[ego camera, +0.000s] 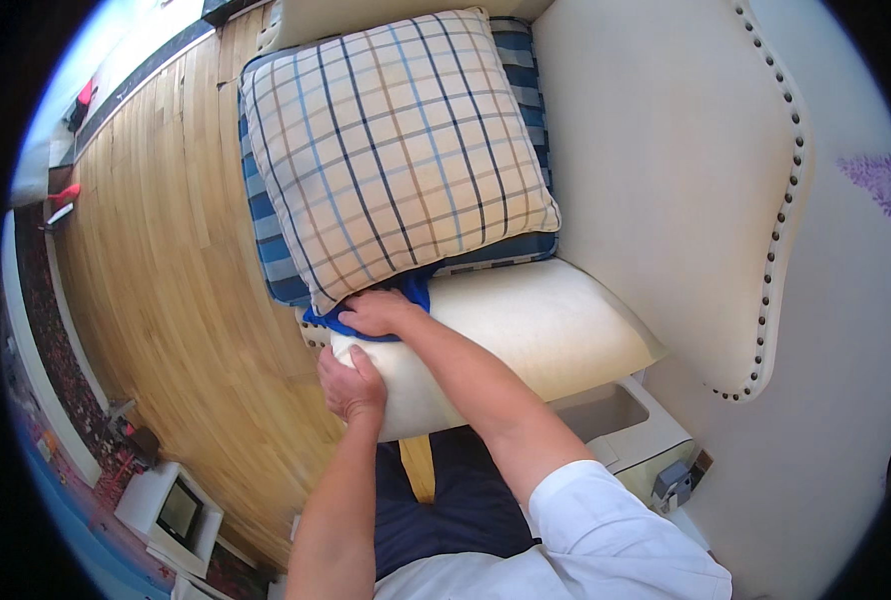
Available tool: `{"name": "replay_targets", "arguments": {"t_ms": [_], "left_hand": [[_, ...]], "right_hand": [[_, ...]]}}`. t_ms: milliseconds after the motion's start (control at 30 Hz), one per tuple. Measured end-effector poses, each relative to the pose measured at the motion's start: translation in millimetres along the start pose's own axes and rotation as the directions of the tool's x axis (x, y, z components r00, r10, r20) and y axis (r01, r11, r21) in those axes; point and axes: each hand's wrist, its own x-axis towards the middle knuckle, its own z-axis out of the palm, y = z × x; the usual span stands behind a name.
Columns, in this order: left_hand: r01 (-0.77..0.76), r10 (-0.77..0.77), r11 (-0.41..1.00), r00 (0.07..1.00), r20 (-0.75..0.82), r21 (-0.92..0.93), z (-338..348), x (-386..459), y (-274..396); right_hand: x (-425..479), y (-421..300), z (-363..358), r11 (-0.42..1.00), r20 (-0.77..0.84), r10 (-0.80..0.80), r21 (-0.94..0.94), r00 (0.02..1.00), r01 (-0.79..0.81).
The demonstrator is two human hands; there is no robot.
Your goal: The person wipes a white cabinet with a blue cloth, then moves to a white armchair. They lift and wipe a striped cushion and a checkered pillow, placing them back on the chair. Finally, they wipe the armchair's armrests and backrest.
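Note:
My left hand [352,381] grips the front end of a cream upholstered armrest [520,322], thumb on top and fingers round its outer side. My right hand [374,311] presses on a blue cloth [418,291], which lies over the armrest's inner edge; its fingertips are partly hidden beneath a cushion corner. Just beyond the hands, a plaid cushion [400,150] in cream, blue and brown lies on a blue striped seat cushion [269,240]. Part of the cloth is hidden under the plaid cushion.
A cream backrest [663,165] with dark studs rises at the right against the wall. Wooden floor [183,285] spreads along the left. Beside the armrest, at lower right, stands a small cabinet [659,427] with a grey object [672,484]. A white box-like unit [172,517] is at lower left.

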Motion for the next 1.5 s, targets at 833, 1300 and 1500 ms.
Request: {"name": "replay_targets", "arguments": {"t_ms": [833,1300,1500], "left_hand": [[0.026,-0.022,0.995,0.999,0.041,-0.093,-8,7,-9],[-0.152,0.294,0.667,0.953,0.071,-0.729,-18,9,-114],[0.185,0.153,0.886,0.750,0.644,-0.426,10,-43,-270]], "right_hand": [[-53,-24,20,0.991,-0.296,-0.115,-0.104,0.948,0.088],[-169,-59,118,0.825,-0.571,-0.308,-0.558,0.761,-0.085],[-76,-129,102,0.710,-0.243,-0.347,-0.699,0.906,0.085]]}}
